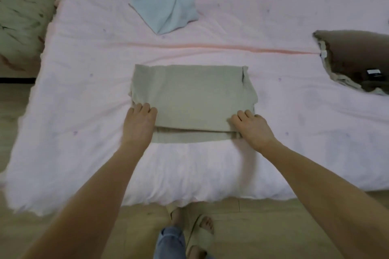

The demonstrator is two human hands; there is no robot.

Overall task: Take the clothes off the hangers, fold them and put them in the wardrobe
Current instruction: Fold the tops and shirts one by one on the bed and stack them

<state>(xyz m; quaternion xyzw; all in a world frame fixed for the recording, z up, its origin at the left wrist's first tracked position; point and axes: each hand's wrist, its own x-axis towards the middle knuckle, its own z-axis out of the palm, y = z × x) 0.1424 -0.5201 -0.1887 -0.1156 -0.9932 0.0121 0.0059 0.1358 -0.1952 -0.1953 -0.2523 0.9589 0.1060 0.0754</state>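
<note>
Here, left hand [139, 122] and right hand [251, 128], fingers curled, gripping folded beige garment [192, 94] on bed [84, 94].

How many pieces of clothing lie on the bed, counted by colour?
Beige: 1, the folded garment under the left hand and right hand
Light blue: 1, the crumpled garment
Brown: 1, the garment at the right edge
Total: 3

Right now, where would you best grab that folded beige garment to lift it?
Probably at the two short ends of the folded beige garment, from the near side, fingers slid underneath: it lies flat in stacked layers, and the left hand and right hand already sit at its near corners.
</note>
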